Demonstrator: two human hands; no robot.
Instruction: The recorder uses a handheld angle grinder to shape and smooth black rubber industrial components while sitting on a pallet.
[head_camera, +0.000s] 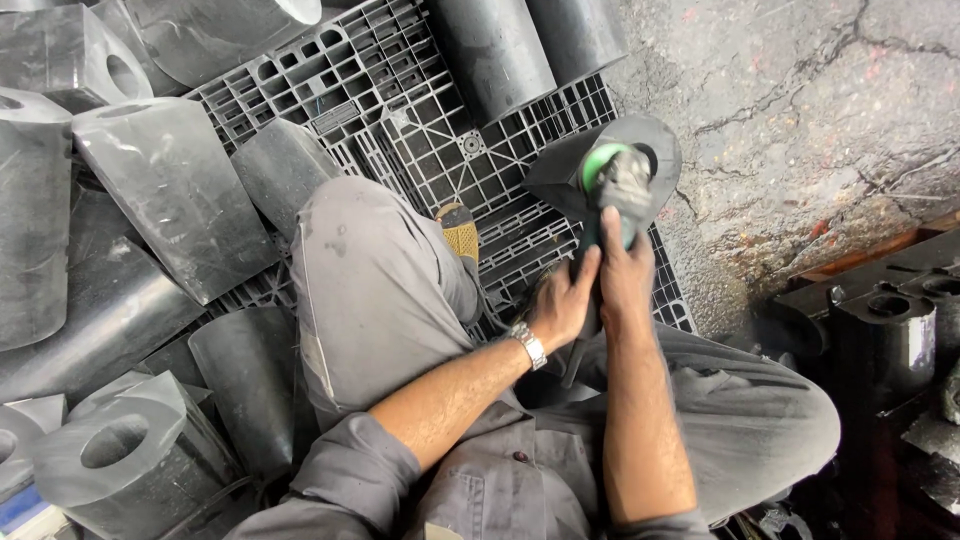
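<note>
Black rubber blocks (170, 200) with round holes lie at the left on a black plastic pallet (400, 110). Left hand (562, 300) and right hand (625, 270) are both closed around a green angle grinder (612, 180), pressed on a black block (640, 150) beside cracked concrete floor (800, 120).

Matt black rubber block (628, 150): smooth, dusty. Green plastic-bodied angle grinder (612, 185): dull, dust-coated. Black ribbed plastic pallet (420, 110): matt, grid-textured. Grey concrete floor (800, 110): rough, cracked. Silver metal wristwatch (528, 345): glossy. Grey cloth trousers (370, 290): matt, soiled.
</note>
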